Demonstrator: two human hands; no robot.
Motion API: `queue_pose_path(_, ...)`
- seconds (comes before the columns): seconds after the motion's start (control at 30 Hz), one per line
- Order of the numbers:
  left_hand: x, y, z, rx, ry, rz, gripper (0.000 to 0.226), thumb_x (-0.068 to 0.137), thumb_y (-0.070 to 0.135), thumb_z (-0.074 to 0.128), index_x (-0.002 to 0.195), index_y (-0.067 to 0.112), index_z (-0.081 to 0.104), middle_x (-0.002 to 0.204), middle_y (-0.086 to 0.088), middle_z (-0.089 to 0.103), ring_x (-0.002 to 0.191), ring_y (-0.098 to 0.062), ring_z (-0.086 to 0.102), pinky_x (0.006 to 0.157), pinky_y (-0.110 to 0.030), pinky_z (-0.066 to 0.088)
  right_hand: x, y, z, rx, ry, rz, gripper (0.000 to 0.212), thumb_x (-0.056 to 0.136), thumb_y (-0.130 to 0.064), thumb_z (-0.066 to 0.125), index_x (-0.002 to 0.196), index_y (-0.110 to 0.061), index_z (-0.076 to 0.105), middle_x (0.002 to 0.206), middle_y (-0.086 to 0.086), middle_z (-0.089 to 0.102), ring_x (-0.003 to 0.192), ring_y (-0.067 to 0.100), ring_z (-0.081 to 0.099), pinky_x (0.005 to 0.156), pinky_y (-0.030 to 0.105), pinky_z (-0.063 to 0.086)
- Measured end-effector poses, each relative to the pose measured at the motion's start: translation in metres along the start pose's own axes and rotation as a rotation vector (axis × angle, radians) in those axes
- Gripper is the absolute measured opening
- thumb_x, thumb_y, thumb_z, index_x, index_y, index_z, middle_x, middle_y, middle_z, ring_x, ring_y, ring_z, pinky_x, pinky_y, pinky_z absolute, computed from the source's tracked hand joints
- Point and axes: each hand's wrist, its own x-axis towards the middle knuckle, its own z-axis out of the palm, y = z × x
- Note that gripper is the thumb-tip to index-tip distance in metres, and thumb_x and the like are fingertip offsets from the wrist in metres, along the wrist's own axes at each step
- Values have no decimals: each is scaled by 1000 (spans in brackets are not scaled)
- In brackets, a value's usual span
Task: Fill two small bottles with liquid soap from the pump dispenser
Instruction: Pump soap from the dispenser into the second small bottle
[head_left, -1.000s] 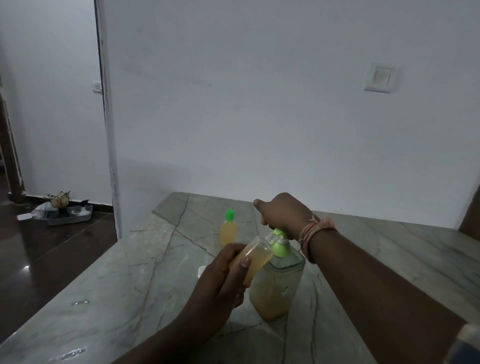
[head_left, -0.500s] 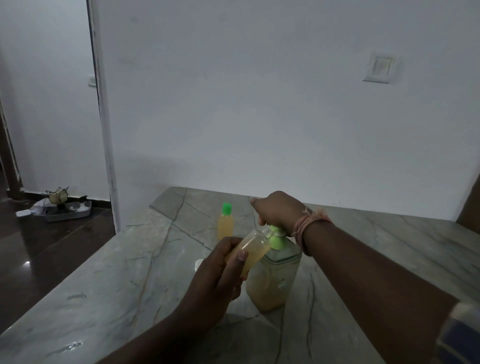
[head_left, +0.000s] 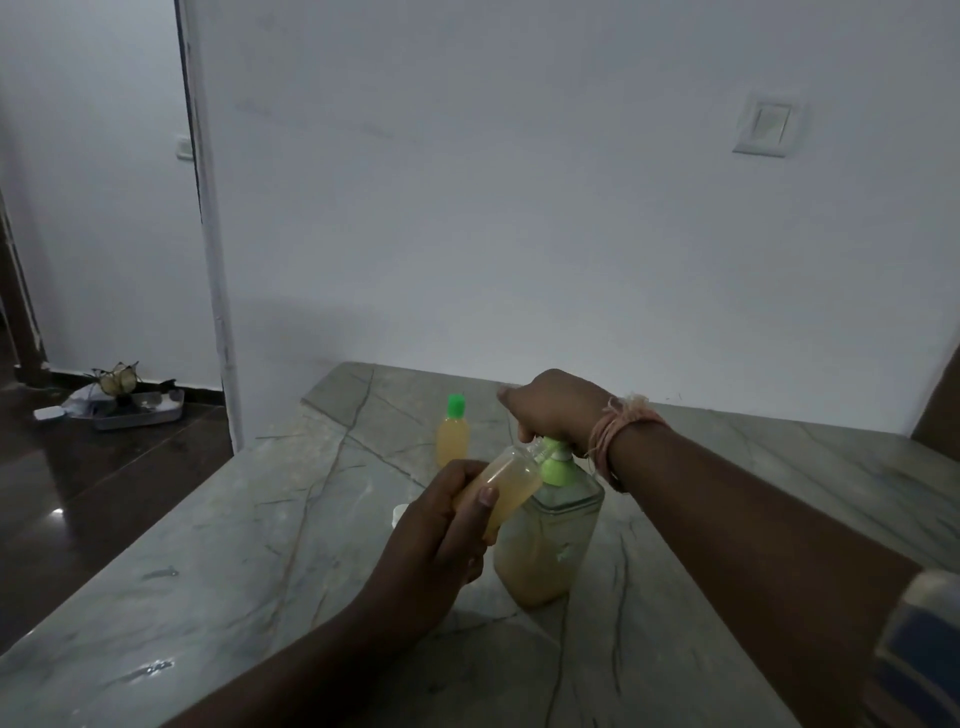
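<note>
**Second bottle at the spout**

While the left hand (head_left: 441, 525) curls round a small open bottle (head_left: 506, 480), tilted with its mouth up against the spout, the right hand (head_left: 558, 408) sits on top of the green pump head (head_left: 556, 462) with fingers curled over it, pressing or gripping, I cannot tell which. That bottle looks largely full of yellowish soap. It should be light, and likely soft-walled and slick if soap runs down, so a hold round the lower body, as here, seems sensible; squeezing hard could push soap out.

One pump dispenser (head_left: 550, 540) stands near the middle of the counter (head_left: 260, 545), roughly half full and probably heavy enough to stay put under pressing. I count two small bottles: the held one, and a capped bottle (head_left: 453, 434) standing farther back to the left, filled. A small white object (head_left: 399, 515), perhaps a cap, peeks out left of the hand.
</note>
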Motion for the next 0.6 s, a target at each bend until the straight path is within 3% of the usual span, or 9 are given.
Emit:
queue_pose_path(0.2, 1, 2, 0, -8, -13, 8, 20, 96, 43, 47, 108, 31, 58, 76, -2, 58, 57, -12, 49, 49, -25, 40, 3, 5, 4, 81, 34, -9, 56, 103, -40, 34, 63, -12, 59, 62, -1, 58, 54, 15, 51, 54, 26, 35)
queue_pose_path(0.33, -1, 0, 0, -8, -8, 8, 19, 97, 45, 47, 108, 33, 58, 75, 0, 59, 57, -12, 49, 49, -25, 40, 1, 5, 6, 42, 28, -22, 46, 106, -27, 30, 64, -19, 46, 77, 5, 61, 74, 24, 60, 72, 28, 45)
queue_pose_path(0.47, -1, 5, 1, -19, -7, 12, 23, 96, 44, 48, 109, 30, 59, 74, 0, 58, 57, -12, 48, 49, -24, 38, -1, 2, -3, 37, -36, 6, 53, 106, -37, 28, 67, -13, 56, 66, -4, 54, 56, 11, 46, 51, 18, 33)
queue_pose_path(0.6, -1, 4, 0, -35, -6, 20, 26, 97, 43, 48, 112, 24, 58, 73, 0, 57, 57, -12, 47, 49, -24, 38, 7, 1, 3, 25, 23, 24, 53, 103, -43, 34, 83, -6, 66, 75, 1, 64, 64, 16, 54, 58, 26, 38)
